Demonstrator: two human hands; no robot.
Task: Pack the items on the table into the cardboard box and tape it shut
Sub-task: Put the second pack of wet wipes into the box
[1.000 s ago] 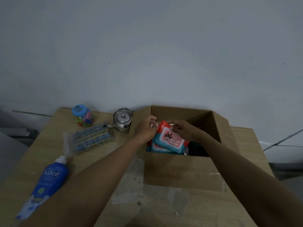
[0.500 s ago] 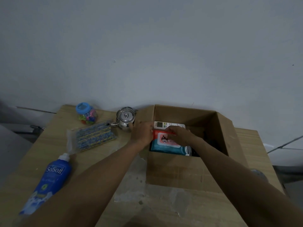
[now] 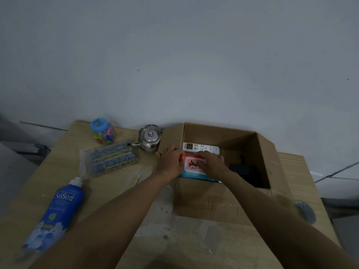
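1. Cardboard box (image 3: 209, 199): stands on the right half of the counter (image 3: 120, 183) with its flaps open and upright, against the wall.
2. Box contents: a white remote control (image 3: 200, 147) lies along the far side. A wipes pack (image 3: 192, 166) lies just in front of it at the left. A dark object (image 3: 246, 171), too dim to identify, sits at the right.
3. Wipes pack: flat soft pack with a red end, teal edge and pink label bearing a dark cartoon figure.
4. Left hand (image 3: 170, 162): at the box's left wall, fingers curled, grasping the pack's red end.
5. Right hand (image 3: 211, 164): inside the box, fingers released and laid across the pack's top, pressing it.
6. Outside the box, on the counter: steel kettle (image 3: 149, 138) touching the left flap, blue-lidded jar (image 3: 103, 131) of coloured pieces, clear patterned packet (image 3: 112, 159), and blue bottle (image 3: 58, 212) lying on its side.
7. Change: a second ago the pack was tilted up above the rim between both hands; it now lies flat, lower down, and the remote shows beyond it.
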